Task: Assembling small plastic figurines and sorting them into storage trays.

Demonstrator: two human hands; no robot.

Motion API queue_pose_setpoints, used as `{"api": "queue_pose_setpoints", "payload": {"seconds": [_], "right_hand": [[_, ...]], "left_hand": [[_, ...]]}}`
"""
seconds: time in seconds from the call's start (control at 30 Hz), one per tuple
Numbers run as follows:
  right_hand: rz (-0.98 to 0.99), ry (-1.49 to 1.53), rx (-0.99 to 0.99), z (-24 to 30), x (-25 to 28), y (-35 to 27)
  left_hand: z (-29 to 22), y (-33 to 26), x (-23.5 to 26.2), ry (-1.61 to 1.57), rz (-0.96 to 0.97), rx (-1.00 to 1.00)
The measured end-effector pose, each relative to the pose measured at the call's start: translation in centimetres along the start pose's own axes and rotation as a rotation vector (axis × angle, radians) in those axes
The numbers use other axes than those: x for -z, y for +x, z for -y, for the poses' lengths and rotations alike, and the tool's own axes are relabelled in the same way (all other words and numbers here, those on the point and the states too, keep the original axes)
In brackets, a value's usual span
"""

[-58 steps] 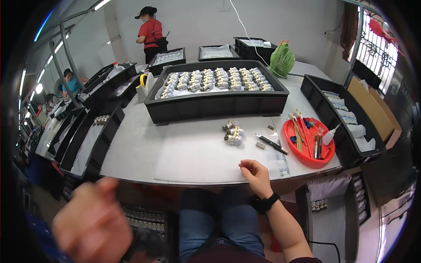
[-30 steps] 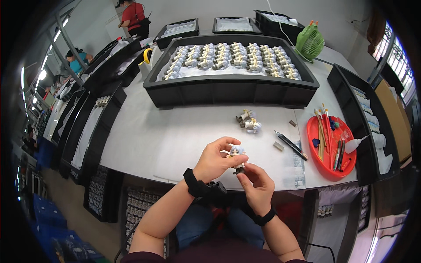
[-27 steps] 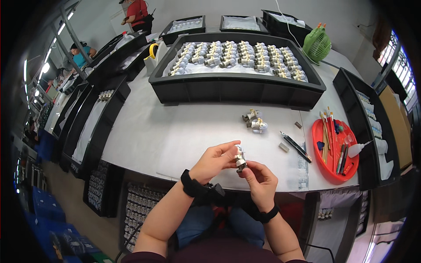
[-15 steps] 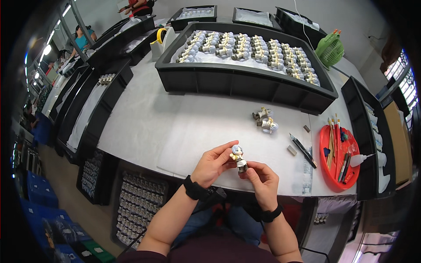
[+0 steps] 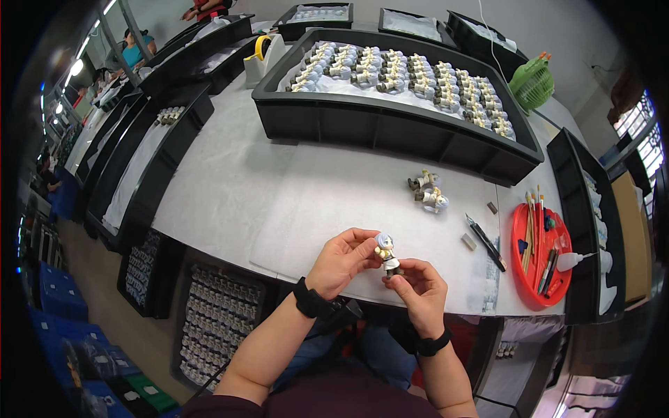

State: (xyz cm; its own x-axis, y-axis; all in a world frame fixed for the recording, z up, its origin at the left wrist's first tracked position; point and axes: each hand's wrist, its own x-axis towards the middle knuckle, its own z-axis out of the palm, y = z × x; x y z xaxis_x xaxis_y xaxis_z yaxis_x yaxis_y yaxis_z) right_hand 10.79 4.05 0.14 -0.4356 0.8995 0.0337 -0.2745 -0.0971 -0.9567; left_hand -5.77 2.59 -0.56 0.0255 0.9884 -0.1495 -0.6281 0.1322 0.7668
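Between my two hands is a small figurine (image 5: 387, 255) with pale hair, a white outfit with yellowish parts and dark feet. It stands nearly upright over the table's near edge. My left hand (image 5: 346, 261) grips its upper side between thumb and fingers. Thumb and fingers of my right hand (image 5: 421, 285) pinch it low, near the feet. Two more such figurines (image 5: 429, 191) lie close together on the white table sheet, beyond my right hand. A dark pen-like tool (image 5: 486, 241) and a small grey block (image 5: 468, 242) lie to their right.
A large black tray (image 5: 390, 125) with rows of figurines stands at the back. On the right are a red dish (image 5: 521, 279) of brushes and pens, a green fan (image 5: 533, 83) and another black tray (image 5: 578, 160). A tape dispenser (image 5: 265, 61) sits far left. Trays flank the table's left side.
The figurine has turned slightly in my fingers, its face now more toward the right. My hands keep their hold. The whole view has shifted a little.
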Motion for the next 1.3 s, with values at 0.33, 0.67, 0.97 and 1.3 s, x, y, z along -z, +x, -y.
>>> {"api": "queue_pose_setpoints", "payload": {"seconds": [0.33, 0.67, 0.97, 1.3], "right_hand": [[-0.014, 0.062, -0.068, 0.6, -0.1, -0.1], [-0.024, 0.006, 0.083, -0.5, 0.3, -0.1], [-0.027, 0.011, 0.164, -0.6, 0.7, -0.1], [-0.095, 0.037, 0.097, -0.7, 0.4, -0.4]], "left_hand": [[0.2, -0.2, 0.4, -0.017, 0.040, -0.046], [-0.1, -0.4, -0.7, 0.034, 0.019, -0.034], [0.1, -0.4, -0.2, 0.007, 0.027, -0.038], [0.0, -0.3, -0.5, 0.090, 0.006, -0.032]]}}
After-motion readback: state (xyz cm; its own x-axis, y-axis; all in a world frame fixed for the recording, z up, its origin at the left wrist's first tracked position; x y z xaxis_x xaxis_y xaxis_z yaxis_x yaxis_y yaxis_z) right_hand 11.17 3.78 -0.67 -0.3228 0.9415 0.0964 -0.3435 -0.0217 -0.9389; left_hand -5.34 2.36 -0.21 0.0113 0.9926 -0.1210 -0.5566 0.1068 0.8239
